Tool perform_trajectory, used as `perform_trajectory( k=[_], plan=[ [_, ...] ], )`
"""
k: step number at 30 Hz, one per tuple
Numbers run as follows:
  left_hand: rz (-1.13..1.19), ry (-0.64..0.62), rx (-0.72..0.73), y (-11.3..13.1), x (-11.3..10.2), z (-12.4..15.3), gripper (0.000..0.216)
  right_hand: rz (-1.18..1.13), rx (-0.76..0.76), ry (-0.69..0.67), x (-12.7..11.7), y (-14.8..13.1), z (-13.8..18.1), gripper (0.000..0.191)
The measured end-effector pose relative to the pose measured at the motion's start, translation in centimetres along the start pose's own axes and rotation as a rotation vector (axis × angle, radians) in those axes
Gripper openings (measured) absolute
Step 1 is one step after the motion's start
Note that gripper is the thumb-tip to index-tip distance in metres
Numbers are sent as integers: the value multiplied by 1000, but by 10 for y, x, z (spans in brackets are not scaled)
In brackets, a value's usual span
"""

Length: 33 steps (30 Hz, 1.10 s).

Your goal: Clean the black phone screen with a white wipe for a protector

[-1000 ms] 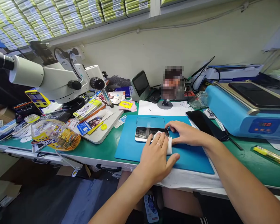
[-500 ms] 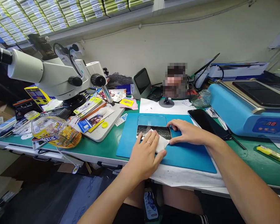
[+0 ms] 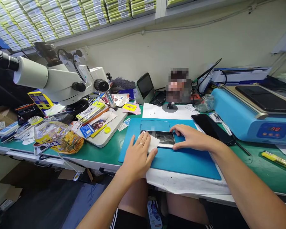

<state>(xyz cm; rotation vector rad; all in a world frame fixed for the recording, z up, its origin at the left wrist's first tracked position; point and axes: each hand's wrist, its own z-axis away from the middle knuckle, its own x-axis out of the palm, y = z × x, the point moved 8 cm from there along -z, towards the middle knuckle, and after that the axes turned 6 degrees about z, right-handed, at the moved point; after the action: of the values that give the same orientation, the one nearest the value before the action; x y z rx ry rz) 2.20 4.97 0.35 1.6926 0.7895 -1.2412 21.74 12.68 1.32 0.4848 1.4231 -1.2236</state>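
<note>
A phone (image 3: 166,138) with a dark, streaky surface and a pale edge lies sideways on a blue mat (image 3: 181,163). My left hand (image 3: 138,153), with a ring on one finger, presses a white wipe (image 3: 153,143) over the phone's left end. Its fingers lie fairly straight on top of the wipe, which sticks out to the right. My right hand (image 3: 187,137) pinches the phone's right end, fingers at the far edge and thumb at the near corner. Just behind the phone rests a thin, clear, dark-rimmed sheet (image 3: 154,125).
A microscope (image 3: 66,84) and a bottle of yellow liquid (image 3: 59,136) stand on the left. To the right are a dark phone (image 3: 211,127), a blue heating plate (image 3: 250,117) with a lit display, a glass jar (image 3: 207,103) and a yellow pen-like tool (image 3: 277,160).
My left hand has slid left along the phone with the wipe, uncovering more of its middle and right part. My right hand stays at the right end. The view has shifted slightly.
</note>
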Motion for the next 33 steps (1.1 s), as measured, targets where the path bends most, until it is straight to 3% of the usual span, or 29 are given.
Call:
perform_trajectory(
  k=[5,13,21,29,33],
  plan=[
    [-22,28,-46,-5,-2,-20,64,-8,5,-6,-2,-3,4,74],
    [25,-16,-77,-7,2,21,70,-29,7,-4,-1,3,4,74],
    [55,-29,-81,-12,-1,-12,69,-28,17,-16,-2,0,4,71],
    [62,-40,-37,-11,3,38,72,-39,12,-10,-1,3,4,72],
    [65,-57,-52,-13,2,26,72,-34,19,-24,-2,0,5,71]
  ],
)
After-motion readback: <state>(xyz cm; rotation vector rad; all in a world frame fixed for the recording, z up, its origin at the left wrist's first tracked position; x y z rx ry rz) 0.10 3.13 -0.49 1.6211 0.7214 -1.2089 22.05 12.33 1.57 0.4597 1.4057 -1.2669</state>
